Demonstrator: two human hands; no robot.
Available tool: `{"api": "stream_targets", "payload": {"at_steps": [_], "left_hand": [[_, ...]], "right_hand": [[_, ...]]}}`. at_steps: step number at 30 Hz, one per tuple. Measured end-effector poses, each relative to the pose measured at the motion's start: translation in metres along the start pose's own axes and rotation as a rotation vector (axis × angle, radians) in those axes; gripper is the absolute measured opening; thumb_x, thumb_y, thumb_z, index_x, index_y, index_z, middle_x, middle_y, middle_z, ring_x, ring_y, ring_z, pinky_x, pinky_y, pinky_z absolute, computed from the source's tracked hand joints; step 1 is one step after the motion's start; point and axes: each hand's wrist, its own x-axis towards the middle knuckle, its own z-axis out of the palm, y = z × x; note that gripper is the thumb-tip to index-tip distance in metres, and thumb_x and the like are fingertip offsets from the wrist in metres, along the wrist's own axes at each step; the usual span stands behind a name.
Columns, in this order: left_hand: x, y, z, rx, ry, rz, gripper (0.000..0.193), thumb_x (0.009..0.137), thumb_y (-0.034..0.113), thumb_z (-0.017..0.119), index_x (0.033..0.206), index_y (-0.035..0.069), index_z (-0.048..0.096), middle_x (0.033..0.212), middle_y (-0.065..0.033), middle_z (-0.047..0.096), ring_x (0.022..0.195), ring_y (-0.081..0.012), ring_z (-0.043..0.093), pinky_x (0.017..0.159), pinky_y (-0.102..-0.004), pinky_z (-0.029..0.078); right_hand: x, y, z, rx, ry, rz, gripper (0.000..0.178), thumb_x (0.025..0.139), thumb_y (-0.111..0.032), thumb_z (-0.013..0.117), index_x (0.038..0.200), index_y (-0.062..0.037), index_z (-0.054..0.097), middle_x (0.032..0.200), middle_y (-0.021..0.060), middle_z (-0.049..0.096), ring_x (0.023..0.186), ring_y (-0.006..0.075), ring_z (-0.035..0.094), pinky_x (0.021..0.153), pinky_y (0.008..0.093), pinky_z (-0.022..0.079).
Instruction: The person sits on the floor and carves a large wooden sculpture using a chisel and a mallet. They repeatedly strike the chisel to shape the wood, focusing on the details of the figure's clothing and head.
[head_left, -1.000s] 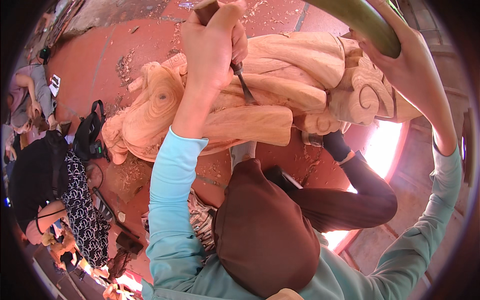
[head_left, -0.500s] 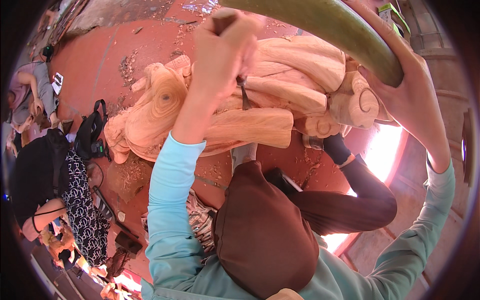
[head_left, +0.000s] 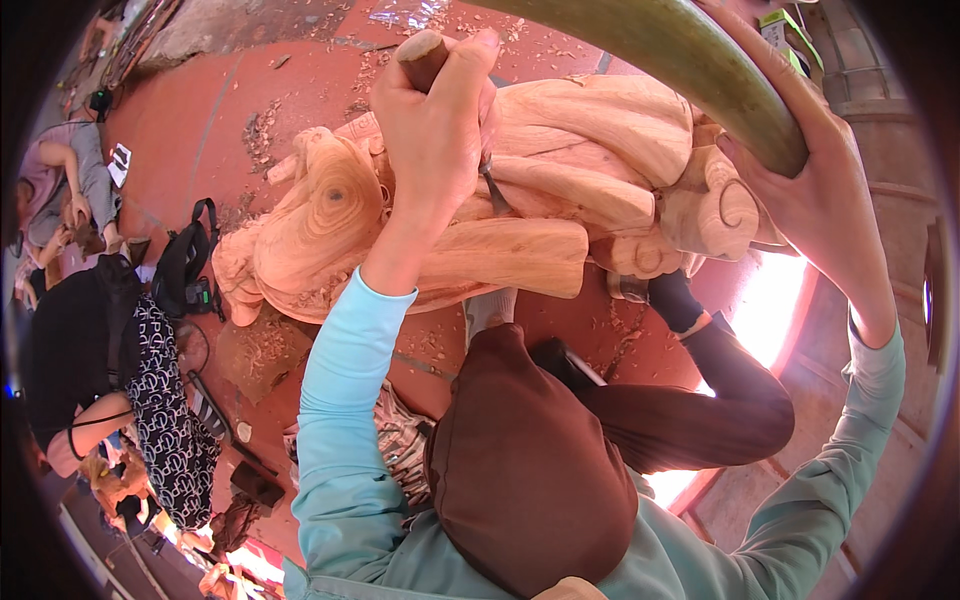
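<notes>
A carved pale-wood figure [head_left: 590, 250] with rounded folds and swirls lies lengthwise in front of me on the red floor. My left hand [head_left: 435, 145] is closed around the wooden handle of a chisel [head_left: 494, 192], its butt showing above my fist. The metal blade points down, and its flared tip is at a groove between two folds of the carving. Raised at the upper right, my right hand [head_left: 825, 180] grips a thick, greenish-brown club [head_left: 690, 75] near its rounded end. The club's far end runs out of the picture at the top.
Wood shavings [head_left: 265, 345] litter the red tiled floor [head_left: 180, 130]. At left sit a person in black [head_left: 75, 340] with patterned cloth and, farther off, another in grey trousers [head_left: 75, 180]. A black bag [head_left: 185, 265] lies between them and the carving. My bent legs [head_left: 530, 450] are close below it.
My left hand, blurred before, now shows sharply; it has tilted slightly, and the chisel's tip has shifted a little to the right. The club and my right hand have barely moved.
</notes>
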Motion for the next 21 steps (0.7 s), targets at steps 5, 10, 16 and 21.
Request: {"api": "stream_targets", "payload": {"at_steps": [5,10,16,21], "left_hand": [[0.000,-0.008,0.007,-0.029,-0.046,0.014,0.030,0.085,0.010,0.061,0.061,0.011,0.043,0.045,0.0028,0.035,0.033,-0.0064,0.030,0.031,-0.0241,0.020],[0.000,-0.014,0.016,0.045,-0.143,-0.024,0.023,0.084,0.010,0.064,0.066,0.008,0.051,0.046,0.0026,0.038,0.034,-0.0052,0.030,0.032,-0.0230,0.022],[-0.001,-0.014,0.026,0.140,-0.244,-0.013,0.026,0.084,0.011,0.065,0.064,0.008,0.049,0.047,0.0043,0.040,0.035,-0.0039,0.030,0.034,-0.0224,0.023],[0.001,-0.014,0.029,0.179,-0.357,-0.055,0.028,0.083,0.010,0.065,0.061,0.010,0.048,0.045,0.0063,0.036,0.036,-0.0026,0.029,0.035,-0.0220,0.021]], "right_hand": [[0.013,-0.007,-0.011,-0.127,-0.061,-0.006,0.072,0.073,-0.002,0.062,0.140,-0.0193,0.040,0.080,0.0084,0.066,0.064,0.0181,0.064,0.060,0.0302,0.053],[0.034,-0.025,-0.031,-0.218,-0.334,0.332,0.073,0.071,-0.002,0.065,0.139,-0.0164,0.042,0.083,0.0074,0.066,0.068,0.0184,0.064,0.062,0.0316,0.053],[0.023,0.003,-0.017,-0.218,-0.103,-0.054,0.073,0.071,-0.003,0.066,0.139,-0.0141,0.041,0.087,0.0092,0.066,0.068,0.0181,0.064,0.062,0.0304,0.053],[0.010,0.018,-0.009,-0.251,-0.001,-0.208,0.073,0.072,-0.004,0.068,0.139,-0.0123,0.041,0.090,0.0107,0.065,0.067,0.0178,0.065,0.061,0.0294,0.053]]}}
